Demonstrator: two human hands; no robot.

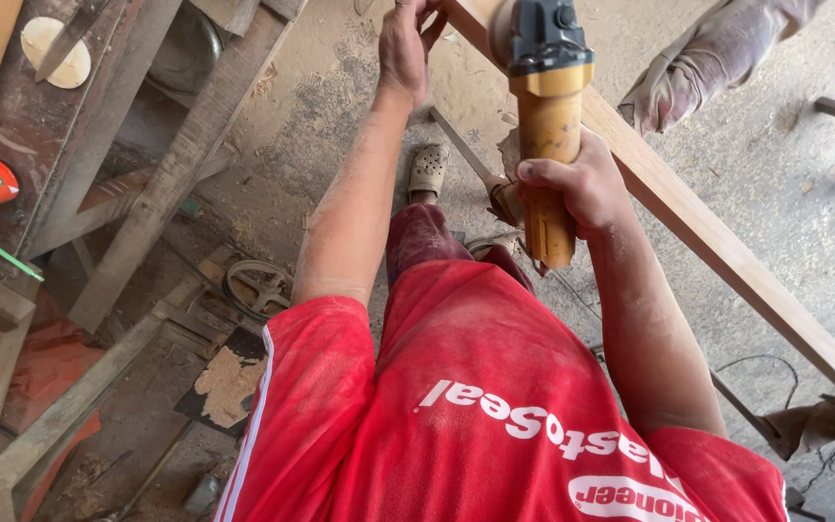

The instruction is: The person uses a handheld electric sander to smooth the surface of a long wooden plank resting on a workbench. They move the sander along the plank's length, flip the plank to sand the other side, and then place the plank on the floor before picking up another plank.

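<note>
The grinder (546,106), with a yellow body and dark head, stands upright over a long plank (717,242) that slants from top centre down to the right edge. The right hand (577,184) is clenched round the grinder's body, fingers wrapped tight. The left hand (405,43) grips the plank's upper end, fingers curled over its edge. Below lies a sawdust-strewn floor (775,164), a sandalled foot (427,169), and timber beams (176,164) at left.
</note>
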